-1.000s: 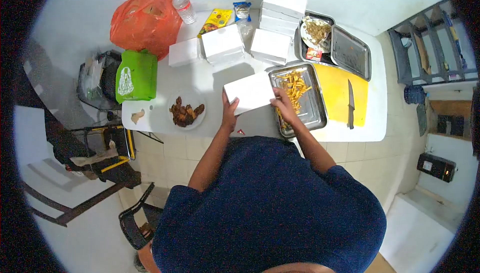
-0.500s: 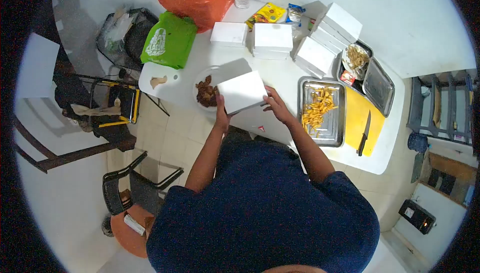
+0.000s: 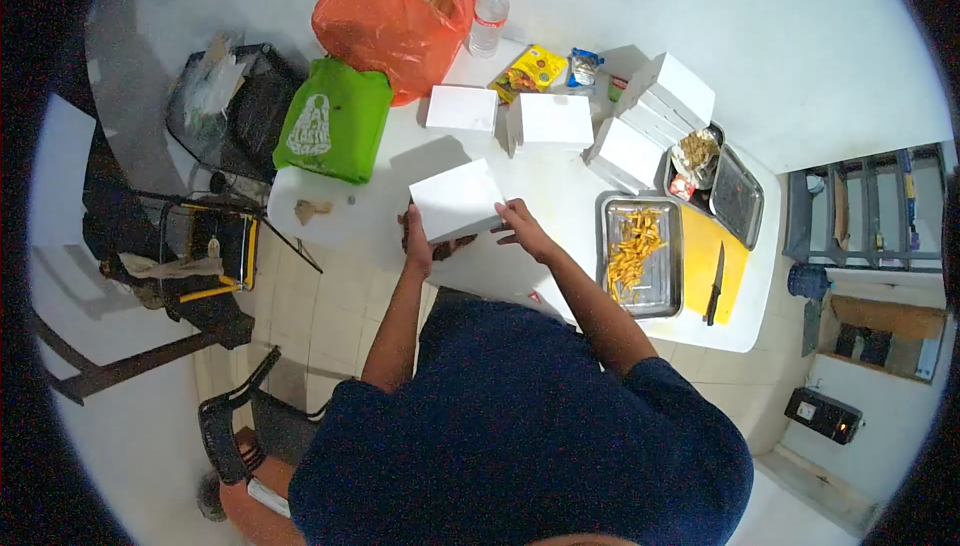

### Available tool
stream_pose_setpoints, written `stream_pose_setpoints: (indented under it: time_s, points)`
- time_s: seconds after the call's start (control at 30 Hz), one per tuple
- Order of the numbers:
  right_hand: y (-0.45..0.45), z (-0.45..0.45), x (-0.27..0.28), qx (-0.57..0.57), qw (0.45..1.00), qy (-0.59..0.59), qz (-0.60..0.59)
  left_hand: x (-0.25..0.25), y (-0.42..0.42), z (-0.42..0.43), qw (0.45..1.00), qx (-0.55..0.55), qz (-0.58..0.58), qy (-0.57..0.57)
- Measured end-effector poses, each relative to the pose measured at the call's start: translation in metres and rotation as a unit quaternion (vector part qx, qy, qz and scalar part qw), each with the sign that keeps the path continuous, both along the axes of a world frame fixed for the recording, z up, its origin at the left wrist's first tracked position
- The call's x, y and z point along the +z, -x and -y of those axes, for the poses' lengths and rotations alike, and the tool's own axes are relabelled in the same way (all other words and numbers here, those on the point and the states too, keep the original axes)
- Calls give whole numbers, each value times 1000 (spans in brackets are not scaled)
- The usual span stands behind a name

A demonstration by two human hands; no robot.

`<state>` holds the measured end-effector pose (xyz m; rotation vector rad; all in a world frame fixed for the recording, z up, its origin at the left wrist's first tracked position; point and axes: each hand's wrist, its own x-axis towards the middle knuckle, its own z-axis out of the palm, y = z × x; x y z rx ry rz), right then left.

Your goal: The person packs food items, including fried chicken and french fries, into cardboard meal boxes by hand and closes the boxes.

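Note:
A closed white box is held above the table's front left part. My left hand grips its left side. At the box's right edge is my right hand, its fingers apart and touching or nearly touching the corner. Dark browned food pieces show partly from under the box, their plate mostly hidden. To the right, a metal tray holds yellow fries.
White boxes stand along the back, near an orange bag, a green bag and a bottle. A knife lies on a yellow board. Another metal container sits behind.
The box has shifted left relative to the table and now covers much of the browned food. My right hand's fingers have spread from their earlier grip. The camera view has also turned.

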<state>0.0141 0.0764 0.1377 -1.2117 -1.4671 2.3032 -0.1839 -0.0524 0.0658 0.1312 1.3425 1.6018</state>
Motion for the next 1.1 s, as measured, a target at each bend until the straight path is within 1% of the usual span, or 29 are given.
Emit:
stream_pose_setpoints:
  time_s: [0.03, 0.07, 0.1, 0.13, 0.17, 0.2, 0.27, 0.37, 0.47, 0.57, 0.67, 0.77, 0.87, 0.9, 0.97, 1.0, 1.03, 1.07, 1.1]
  points:
    - [5, -5, -7, -2, 1000, 3, 6, 24, 2, -6, 1000, -15, 4, 2]
    - [9, -9, -11, -3, 1000, 7, 13, 37, 7, -9, 999, -31, 9, 6]
    - [13, -12, -11, -9, 1000, 17, -2, 22, 18, -13, 999, -42, 2, -24]
    - [20, -13, -14, -41, 999, 26, -9, -5, 32, -19, 997, -54, -4, -54]
    - [28, -14, -19, -72, 997, 33, -14, -21, 40, -26, 994, -65, -8, -84]
    - [36, -16, -23, -103, 994, 38, -18, -16, 43, -31, 996, -69, -7, -64]
    - [50, -20, -15, -130, 990, 47, -24, 14, 50, -41, 997, -76, -8, -23]
    - [67, -26, -13, -155, 986, 49, -26, 34, 63, -52, 998, -56, 14, -36]
    - [78, -34, -16, -175, 983, 49, -19, 11, 78, -57, 990, -110, -89, -23]
    - [87, -43, -29, -196, 981, 14, 4, 20, 82, -62, 983, -88, -155, -33]
    - [99, -55, -42, -218, 975, -35, 27, -17, 93, -68, 961, -125, -246, -29]
    - [114, -70, -42, -247, 967, -60, 21, 2, 94, -71, 979, -120, -161, -49]
    - [130, -84, -46, -273, 956, -103, 37, 5, 98, -70, 976, -138, -168, -26]
    - [135, -90, -53, -286, 949, -130, 36, 1, 101, -70, 971, -144, -190, -23]
    - [140, -101, -66, -260, 955, -121, 76, -9, 105, -68, 960, -155, -232, -16]
    - [141, -109, -75, -246, 957, -116, 98, -10, 107, -69, 967, -150, -204, -33]
    - [137, -120, -108, -219, 955, -145, 140, -10, 108, -70, 973, -145, -173, -49]
    - [139, -118, -112, -252, 946, -131, 155, -11, 106, -70, 978, -137, -140, -64]
    - [145, -116, -116, -284, 937, -117, 167, -13, 104, -70, 978, -137, -139, -74]
